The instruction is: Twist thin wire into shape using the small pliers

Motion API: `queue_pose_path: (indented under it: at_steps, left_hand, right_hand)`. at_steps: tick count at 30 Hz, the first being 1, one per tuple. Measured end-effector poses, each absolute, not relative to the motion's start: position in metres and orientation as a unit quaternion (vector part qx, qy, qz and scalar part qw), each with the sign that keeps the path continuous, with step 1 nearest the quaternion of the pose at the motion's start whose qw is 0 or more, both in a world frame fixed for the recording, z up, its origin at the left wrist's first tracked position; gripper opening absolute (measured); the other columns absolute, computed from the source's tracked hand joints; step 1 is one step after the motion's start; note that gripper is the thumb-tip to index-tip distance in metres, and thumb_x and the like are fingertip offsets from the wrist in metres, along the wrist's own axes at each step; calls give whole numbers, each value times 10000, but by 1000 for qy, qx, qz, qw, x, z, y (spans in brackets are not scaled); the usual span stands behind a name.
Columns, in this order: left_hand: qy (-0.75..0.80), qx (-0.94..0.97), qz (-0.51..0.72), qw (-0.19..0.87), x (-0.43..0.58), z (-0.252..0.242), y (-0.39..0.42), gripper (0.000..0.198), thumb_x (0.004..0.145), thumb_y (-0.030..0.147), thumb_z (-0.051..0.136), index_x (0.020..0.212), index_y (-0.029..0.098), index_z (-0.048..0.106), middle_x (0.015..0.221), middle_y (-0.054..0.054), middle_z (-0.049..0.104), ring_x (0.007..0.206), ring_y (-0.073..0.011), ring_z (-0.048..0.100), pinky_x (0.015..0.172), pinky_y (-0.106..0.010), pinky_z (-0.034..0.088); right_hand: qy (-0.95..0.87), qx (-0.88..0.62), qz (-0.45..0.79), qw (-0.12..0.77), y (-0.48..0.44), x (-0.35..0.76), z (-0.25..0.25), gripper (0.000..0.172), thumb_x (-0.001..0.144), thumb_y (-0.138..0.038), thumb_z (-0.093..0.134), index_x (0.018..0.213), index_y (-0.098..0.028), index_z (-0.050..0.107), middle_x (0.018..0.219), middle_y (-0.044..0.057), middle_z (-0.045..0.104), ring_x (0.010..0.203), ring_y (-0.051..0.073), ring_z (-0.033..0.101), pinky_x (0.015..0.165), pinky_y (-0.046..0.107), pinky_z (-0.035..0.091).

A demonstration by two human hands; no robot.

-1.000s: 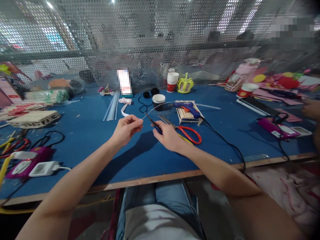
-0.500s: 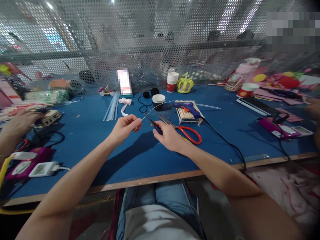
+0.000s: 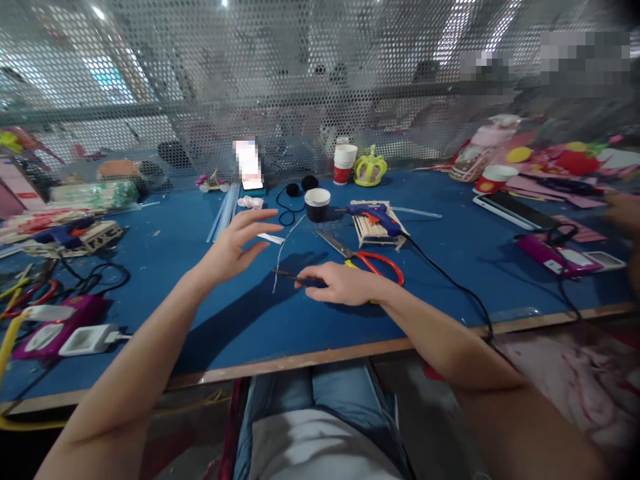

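Note:
My left hand (image 3: 233, 248) hovers over the blue table with its fingers spread and nothing in it. My right hand (image 3: 345, 283) is closed around a slim pointed tool (image 3: 314, 283) with a dark blue handle; its exact kind is unclear. Its dark tip reaches left to a thin whitish string (image 3: 279, 257). That string runs in a slight curve from beside the black-and-white paper cup (image 3: 318, 205) towards me. Just beyond my right hand lie large red-handled scissors (image 3: 379, 265), blades half apart. Under my left fingers a white ribbon end (image 3: 271, 238) shows.
A blue glue gun (image 3: 376, 217) rests on a small wooden stick rack (image 3: 379, 237), its cord trailing right. Clear glue sticks (image 3: 225, 212) and a phone (image 3: 249, 163) stand behind my left hand. Another person's hand (image 3: 623, 217) is at the right edge.
My left hand has let go of the string and opened, drawing left. The string now lies lower. My right hand came nearer with the tool. Another person's hand at far left has gone.

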State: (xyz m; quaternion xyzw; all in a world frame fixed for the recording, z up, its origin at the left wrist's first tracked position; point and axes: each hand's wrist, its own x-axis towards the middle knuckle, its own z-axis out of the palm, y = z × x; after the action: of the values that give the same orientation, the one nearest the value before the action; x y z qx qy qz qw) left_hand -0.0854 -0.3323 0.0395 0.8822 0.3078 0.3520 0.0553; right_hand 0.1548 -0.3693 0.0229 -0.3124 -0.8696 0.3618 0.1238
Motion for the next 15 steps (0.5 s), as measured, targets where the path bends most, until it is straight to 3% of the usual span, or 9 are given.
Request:
queue_pose_path:
  at_steps: [3,9,12,15]
  left_hand:
    - [249,924,285,-48,-78,39,-339,326,826,139,496,1103,290,581,1365,-52,435,1272,-230,351,1003,-495,324]
    - [215,943,244,-67,-81,31,-339,302,838,113,454,1052,250,616,1195,-64,600,1216,-220,444,972,-448,379]
    - [278,907,310,-66,-89,24,-327,239,843,166,457,968,206,658,1034,-85,672,1063,-209,566,910,-387,435]
    - [399,837,373,-33,-92,19,-321,219,839,242,476,898,179,678,857,-83,699,811,-177,640,752,-299,486]
  right_hand:
    - [-892,-269,359,55,-371,156,26,273,792,-196,487,1022,-152,626,866,34,661,689,127,566,632,226,415]
    - [-810,-238,535,14,-370,164,32,300,804,-266,512,1061,-135,595,680,-7,594,537,86,521,539,208,419]
    - [-730,-253,630,76,-367,168,30,322,818,-272,505,1099,-122,554,799,30,603,630,98,574,611,232,456]
    - [-657,-298,663,200,-364,166,26,331,833,-293,481,1112,-119,527,852,57,600,687,124,605,645,267,471]
